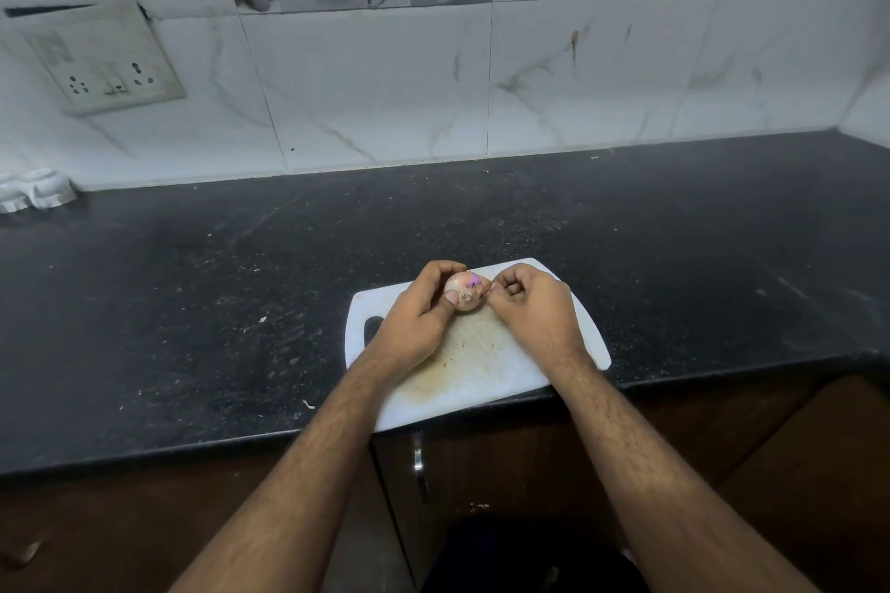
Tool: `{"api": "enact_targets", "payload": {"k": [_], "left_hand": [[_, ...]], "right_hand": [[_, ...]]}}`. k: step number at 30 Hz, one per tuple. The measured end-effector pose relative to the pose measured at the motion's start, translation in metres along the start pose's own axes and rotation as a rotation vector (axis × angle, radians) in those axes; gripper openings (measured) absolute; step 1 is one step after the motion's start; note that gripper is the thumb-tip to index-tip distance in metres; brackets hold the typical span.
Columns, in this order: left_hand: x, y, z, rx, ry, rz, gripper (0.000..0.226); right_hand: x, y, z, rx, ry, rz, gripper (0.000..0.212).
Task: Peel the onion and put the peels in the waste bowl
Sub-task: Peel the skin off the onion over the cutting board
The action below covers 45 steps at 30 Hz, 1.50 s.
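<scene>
A small onion [466, 291] with pale papery skin and a purple patch is held just above the far part of a white cutting board [486, 371]. My left hand [419, 308] grips the onion from the left, thumb pressed on its front. My right hand [532, 303] is curled at the onion's right side, fingertips pinching at the skin there. No waste bowl is in view.
The board lies on a black speckled counter [192, 303], overhanging its front edge. White ceramic pieces [36, 195] stand at the far left by the tiled wall. A switch panel [101, 58] is on the wall. Cabinet doors with a handle [418, 462] sit below.
</scene>
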State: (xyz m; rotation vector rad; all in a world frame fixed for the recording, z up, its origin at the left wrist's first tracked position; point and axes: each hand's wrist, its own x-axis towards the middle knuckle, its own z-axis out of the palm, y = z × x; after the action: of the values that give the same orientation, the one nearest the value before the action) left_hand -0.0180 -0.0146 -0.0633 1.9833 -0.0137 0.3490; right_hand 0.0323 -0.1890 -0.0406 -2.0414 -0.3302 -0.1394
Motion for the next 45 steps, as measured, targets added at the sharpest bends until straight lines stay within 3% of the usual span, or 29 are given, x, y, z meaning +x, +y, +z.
{"api": "enact_targets", "payload": {"k": [8, 15, 21, 25, 30, 35, 37, 40, 42, 45], "left_hand": [[-0.002, 0.001, -0.004, -0.065, -0.020, -0.061, 0.039], [-0.004, 0.006, -0.002, -0.011, -0.027, -0.026, 0.071], [-0.005, 0.012, -0.003, 0.030, -0.045, -0.035, 0.060], [-0.004, 0.011, -0.002, 0.031, -0.046, 0.020, 0.033], [-0.002, 0.009, -0.002, 0.086, -0.005, 0.024, 0.036], [-0.004, 0.012, -0.002, 0.057, 0.051, 0.022, 0.041], [-0.004, 0.012, -0.001, 0.042, 0.062, 0.007, 0.037], [-0.003, 0.010, 0.001, 0.087, 0.063, 0.032, 0.027], [-0.003, 0.008, 0.001, 0.096, 0.038, 0.060, 0.026], [-0.002, 0.007, 0.000, 0.153, -0.002, 0.077, 0.046]], "right_hand": [[-0.001, -0.001, 0.000, 0.008, 0.097, 0.028, 0.019], [-0.002, -0.005, 0.000, 0.043, 0.150, 0.065, 0.018], [-0.002, -0.001, 0.000, 0.061, 0.188, 0.068, 0.016], [0.000, -0.001, 0.000, 0.038, 0.227, 0.067, 0.042], [0.000, 0.001, 0.002, -0.016, 0.172, 0.013, 0.029], [0.002, 0.003, 0.006, -0.064, 0.177, 0.007, 0.046], [0.002, 0.002, 0.005, -0.120, 0.170, -0.067, 0.039], [0.001, -0.001, 0.003, -0.132, 0.033, -0.214, 0.012], [0.001, 0.000, 0.004, -0.138, -0.106, -0.283, 0.024], [0.002, 0.000, 0.005, -0.118, -0.125, -0.243, 0.019]]}}
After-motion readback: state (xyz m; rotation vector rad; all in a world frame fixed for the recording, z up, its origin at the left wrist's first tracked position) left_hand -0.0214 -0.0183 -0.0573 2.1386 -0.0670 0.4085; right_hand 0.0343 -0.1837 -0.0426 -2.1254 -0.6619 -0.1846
